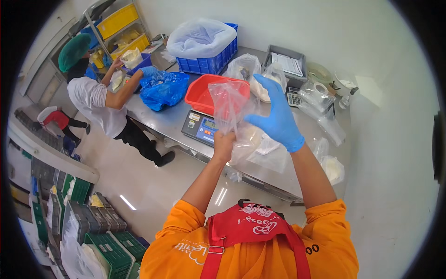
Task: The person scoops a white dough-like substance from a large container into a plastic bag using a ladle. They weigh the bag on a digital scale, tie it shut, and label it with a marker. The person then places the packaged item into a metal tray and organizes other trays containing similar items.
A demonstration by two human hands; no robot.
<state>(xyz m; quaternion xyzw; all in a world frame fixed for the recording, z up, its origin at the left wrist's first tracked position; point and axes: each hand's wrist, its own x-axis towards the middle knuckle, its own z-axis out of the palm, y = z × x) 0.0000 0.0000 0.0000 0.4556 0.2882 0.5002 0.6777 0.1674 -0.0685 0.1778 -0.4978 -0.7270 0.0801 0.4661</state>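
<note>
My left hand, bare, is closed around the gathered neck of a clear plastic bag with something pale in its lower part. The bag's loose top stands up above my fist, in front of a red plastic tub. That tub rests on a digital scale with a small lit display. My right hand, in a blue glove, is raised just right of the bag, thumb and fingers spread, with nothing visible in it. Behind it sits another clear bag of pale contents.
A blue crate with a plastic liner and a grey tray of papers stand at the back of the steel table. A calculator and plastic rolls lie right. At left, a co-worker handles bags beside a blue bag.
</note>
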